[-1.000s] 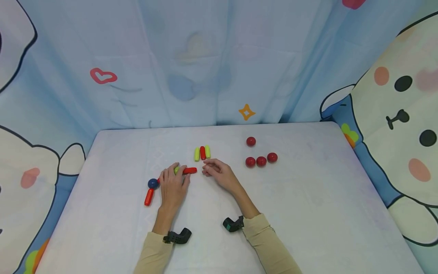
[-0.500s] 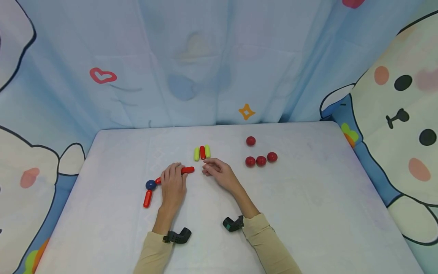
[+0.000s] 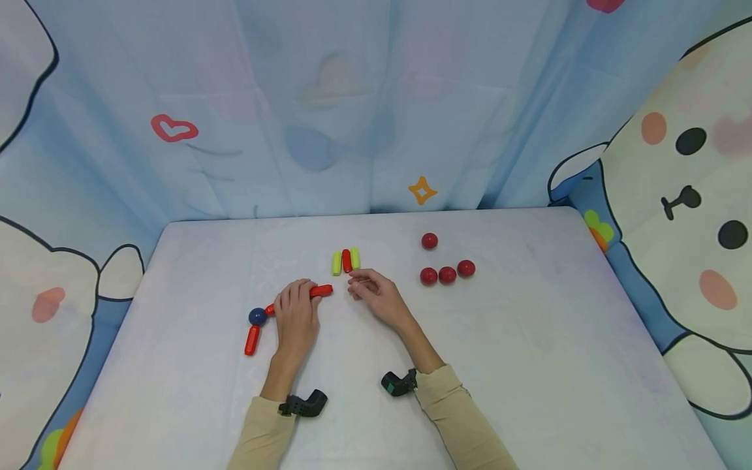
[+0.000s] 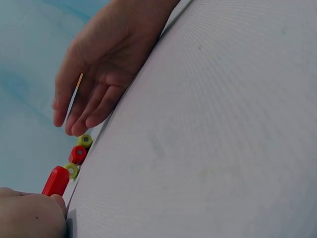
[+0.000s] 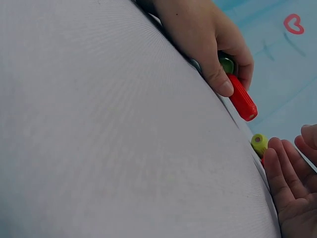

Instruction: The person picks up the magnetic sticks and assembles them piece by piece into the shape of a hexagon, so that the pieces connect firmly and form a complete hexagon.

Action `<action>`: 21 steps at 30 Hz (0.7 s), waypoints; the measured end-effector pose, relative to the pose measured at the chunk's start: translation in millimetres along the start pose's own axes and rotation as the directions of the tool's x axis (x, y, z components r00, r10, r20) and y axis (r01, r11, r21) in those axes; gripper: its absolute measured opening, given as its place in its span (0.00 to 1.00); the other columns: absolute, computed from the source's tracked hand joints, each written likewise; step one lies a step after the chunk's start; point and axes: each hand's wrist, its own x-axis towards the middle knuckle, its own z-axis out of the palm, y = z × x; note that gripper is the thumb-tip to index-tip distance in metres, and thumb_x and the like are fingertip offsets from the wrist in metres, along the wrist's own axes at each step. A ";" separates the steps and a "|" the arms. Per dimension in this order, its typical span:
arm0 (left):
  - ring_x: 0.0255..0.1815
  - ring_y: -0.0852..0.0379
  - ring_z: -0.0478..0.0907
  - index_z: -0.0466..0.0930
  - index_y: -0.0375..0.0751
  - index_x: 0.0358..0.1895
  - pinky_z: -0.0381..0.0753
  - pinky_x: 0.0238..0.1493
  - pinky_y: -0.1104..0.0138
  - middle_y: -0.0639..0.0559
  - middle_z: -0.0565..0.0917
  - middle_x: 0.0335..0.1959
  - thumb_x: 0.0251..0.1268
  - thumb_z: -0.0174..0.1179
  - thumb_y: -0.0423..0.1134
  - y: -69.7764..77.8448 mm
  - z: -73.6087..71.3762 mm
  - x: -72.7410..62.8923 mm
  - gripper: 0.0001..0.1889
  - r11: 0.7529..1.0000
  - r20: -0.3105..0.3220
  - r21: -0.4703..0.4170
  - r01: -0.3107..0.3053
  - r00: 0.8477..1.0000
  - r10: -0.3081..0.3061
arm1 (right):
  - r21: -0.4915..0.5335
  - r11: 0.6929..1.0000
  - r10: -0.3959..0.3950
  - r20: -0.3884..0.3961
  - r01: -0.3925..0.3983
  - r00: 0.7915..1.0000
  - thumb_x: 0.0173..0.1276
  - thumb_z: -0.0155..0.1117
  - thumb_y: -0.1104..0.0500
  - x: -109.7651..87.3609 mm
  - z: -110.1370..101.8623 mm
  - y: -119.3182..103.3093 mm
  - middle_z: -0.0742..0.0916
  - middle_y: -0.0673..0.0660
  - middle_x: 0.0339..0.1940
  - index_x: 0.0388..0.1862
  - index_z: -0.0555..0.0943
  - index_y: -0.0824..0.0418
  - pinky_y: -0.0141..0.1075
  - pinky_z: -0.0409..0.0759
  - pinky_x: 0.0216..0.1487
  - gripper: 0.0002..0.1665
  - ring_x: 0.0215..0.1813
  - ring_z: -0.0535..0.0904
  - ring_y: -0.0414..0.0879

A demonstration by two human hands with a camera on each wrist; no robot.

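Note:
My left hand (image 3: 297, 320) curls over a joined piece of red rods and balls. In the right wrist view its thumb and fingers grip a green ball (image 5: 227, 65), from which a red rod (image 5: 242, 99) sticks out. To the hand's left, a blue ball (image 3: 257, 316) joins a short visible stretch of red rod with another red rod (image 3: 252, 341) pointing toward the front. The hand hides the part between. My right hand (image 3: 376, 296) rests at the table, fingers loosely bent and holding nothing, just in front of three loose rods.
Those rods stand side by side: a yellow-green rod (image 3: 337, 263), a red rod (image 3: 346, 261) and another yellow-green rod (image 3: 355, 258). Several red balls (image 3: 447, 275) lie farther right on the white table (image 3: 529, 365). A blue curtain (image 3: 329, 130) hangs behind.
My left hand's fingers have closed over the green ball, hiding it in the head view. The joined piece has shifted slightly left. My right hand has stayed in place.

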 end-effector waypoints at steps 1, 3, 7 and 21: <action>0.64 0.47 0.65 0.72 0.43 0.58 0.62 0.66 0.51 0.46 0.73 0.59 0.70 0.57 0.40 0.1 -0.3 0.1 0.16 1.000 0.004 -0.005 0.005 1.000 -0.005 | -0.008 1.000 -0.014 -0.011 0.014 1.000 0.73 0.58 0.55 -0.3 0.1 -0.1 0.86 0.60 0.47 0.58 0.77 0.60 0.31 0.84 0.47 0.18 0.44 0.85 0.45; 0.64 0.47 0.65 0.72 0.43 0.57 0.62 0.66 0.51 0.47 0.73 0.59 0.70 0.56 0.39 -0.3 -0.1 0.4 0.15 1.000 0.000 -0.016 0.005 1.000 -0.005 | -0.039 0.999 -0.031 -0.033 0.030 0.999 0.73 0.58 0.56 -0.7 0.1 0.0 0.86 0.59 0.47 0.58 0.77 0.60 0.30 0.84 0.47 0.18 0.43 0.85 0.43; 0.63 0.47 0.65 0.73 0.43 0.57 0.62 0.65 0.51 0.46 0.74 0.58 0.70 0.57 0.39 -0.9 0.6 0.3 0.15 1.000 -0.020 -0.030 -0.002 1.000 0.002 | -0.058 0.998 -0.027 -0.083 0.023 0.996 0.72 0.57 0.57 -1.1 -1.2 -0.4 0.86 0.56 0.47 0.57 0.77 0.58 0.29 0.83 0.47 0.16 0.43 0.84 0.42; 0.66 0.47 0.64 0.74 0.50 0.60 0.59 0.69 0.50 0.48 0.72 0.61 0.71 0.55 0.40 0.4 1.2 0.8 0.16 0.998 0.018 -0.061 0.032 0.999 -0.031 | -0.062 0.998 -0.015 -0.139 0.006 0.990 0.71 0.59 0.58 -0.8 -5.0 -0.5 0.86 0.55 0.48 0.56 0.78 0.56 0.31 0.82 0.52 0.16 0.48 0.83 0.45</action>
